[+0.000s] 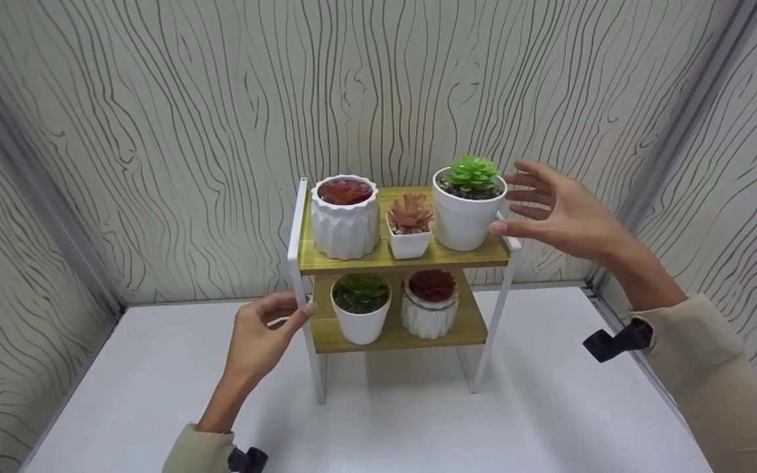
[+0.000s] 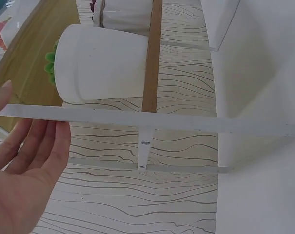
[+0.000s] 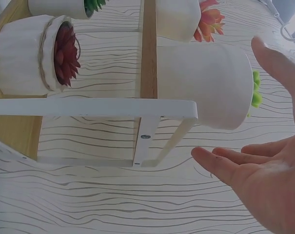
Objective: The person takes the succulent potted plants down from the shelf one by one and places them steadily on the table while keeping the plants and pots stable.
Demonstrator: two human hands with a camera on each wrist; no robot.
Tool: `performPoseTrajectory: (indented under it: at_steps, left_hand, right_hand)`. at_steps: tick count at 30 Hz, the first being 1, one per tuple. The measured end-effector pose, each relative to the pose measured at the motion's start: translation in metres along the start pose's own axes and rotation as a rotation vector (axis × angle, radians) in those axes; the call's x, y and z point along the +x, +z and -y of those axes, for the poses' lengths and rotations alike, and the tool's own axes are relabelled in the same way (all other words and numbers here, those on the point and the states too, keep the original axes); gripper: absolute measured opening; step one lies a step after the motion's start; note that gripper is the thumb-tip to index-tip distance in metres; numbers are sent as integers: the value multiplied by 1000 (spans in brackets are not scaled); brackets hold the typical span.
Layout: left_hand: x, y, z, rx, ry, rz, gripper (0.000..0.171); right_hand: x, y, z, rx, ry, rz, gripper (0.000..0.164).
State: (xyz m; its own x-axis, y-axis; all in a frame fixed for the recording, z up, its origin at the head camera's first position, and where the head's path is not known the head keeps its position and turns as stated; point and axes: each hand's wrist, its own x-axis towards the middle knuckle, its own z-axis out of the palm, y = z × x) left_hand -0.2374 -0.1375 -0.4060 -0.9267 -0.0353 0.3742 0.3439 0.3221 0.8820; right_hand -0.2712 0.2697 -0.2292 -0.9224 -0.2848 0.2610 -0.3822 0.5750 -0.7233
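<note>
A two-tier plant stand (image 1: pixel 399 264) with wooden boards and a white frame stands on the white table. My left hand (image 1: pixel 257 335) holds its left front post (image 2: pixel 103 115), with thumb and fingers on either side. My right hand (image 1: pixel 569 213) is spread beside the white pot with a bright green succulent (image 1: pixel 464 213) at the top board's right end. In the right wrist view a gap shows between the fingers (image 3: pixel 218 163) and this pot. A small square pot with a pinkish succulent (image 1: pixel 409 240) and a ribbed white pot with a red one (image 1: pixel 345 226) share that board.
On the lower board sit a white pot with a dark green succulent (image 1: pixel 362 318) and a white pot with a dark red one (image 1: pixel 430 315). Wood-grain patterned panels (image 1: pixel 221 131) rise behind and beside the table (image 1: pixel 155 374).
</note>
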Motion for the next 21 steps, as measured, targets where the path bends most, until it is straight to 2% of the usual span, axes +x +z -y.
performPoseTrajectory:
  at_steps: [5, 12, 21]
  left_hand:
    - [0, 3, 2, -48, 16, -22, 22]
    - [-3, 7, 7, -86, -1, -87, 20]
    - [-1, 12, 7, -134, -14, -103, 24]
  right_hand:
    - [8, 3, 1, -4, -1, -10, 102]
    - [17, 10, -1, 17, -5, -3, 100]
    - [23, 16, 1, 42, 31, -17, 103]
